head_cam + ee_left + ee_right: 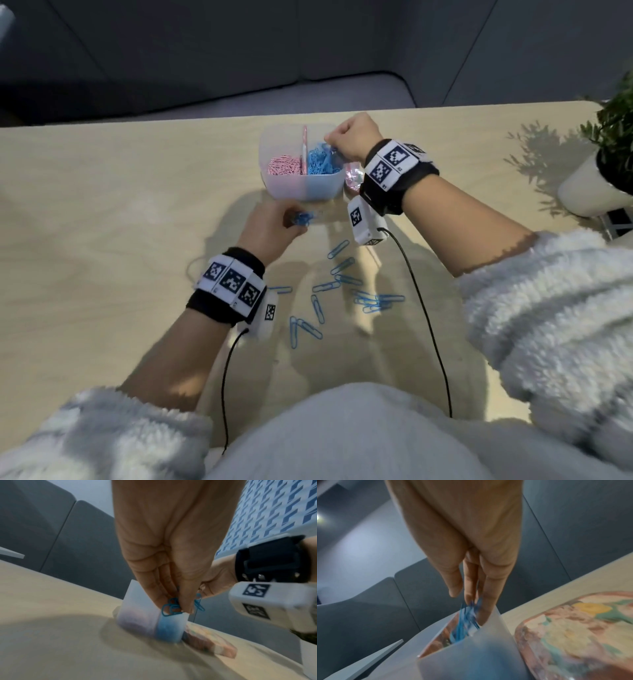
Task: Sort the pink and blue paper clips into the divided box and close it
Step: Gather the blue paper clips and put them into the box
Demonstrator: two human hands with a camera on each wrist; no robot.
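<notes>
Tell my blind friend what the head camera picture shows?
Two hands sort clips into an open box: right hand drops blue clips in, left hand holds more. Loose blue clips lie on the table.

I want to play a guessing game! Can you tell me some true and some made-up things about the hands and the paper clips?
1. The left hand holds blue clips. True.
2. Pink clips fill the box's right side. False: they fill the left side.
3. Loose blue clips lie on the table. True.
4. The lid is on the box. False: it lies beside it.
5. The right hand is over the blue side. True.
</notes>
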